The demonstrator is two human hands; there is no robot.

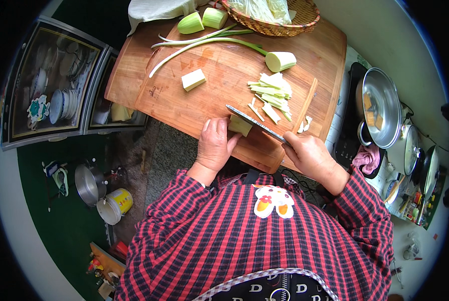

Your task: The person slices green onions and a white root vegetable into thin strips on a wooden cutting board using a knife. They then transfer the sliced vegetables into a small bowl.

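Note:
On a large wooden cutting board, my left hand presses a pale green vegetable block near the front edge. My right hand grips the handle end of a kitchen knife, whose blade stands edge-on against the block's right side. Beyond the knife lies a pile of pale green strips. A squared block of the same vegetable sits farther left. A cut cylinder rests behind the strips, and two more chunks, one of them rounded, lie at the back.
Scallions stretch across the board's rear, before a wicker basket of leafy cabbage. A raised wooden strip and white scraps are at right. A metal pan with brown pieces stands on a cooktop beside a pink cloth.

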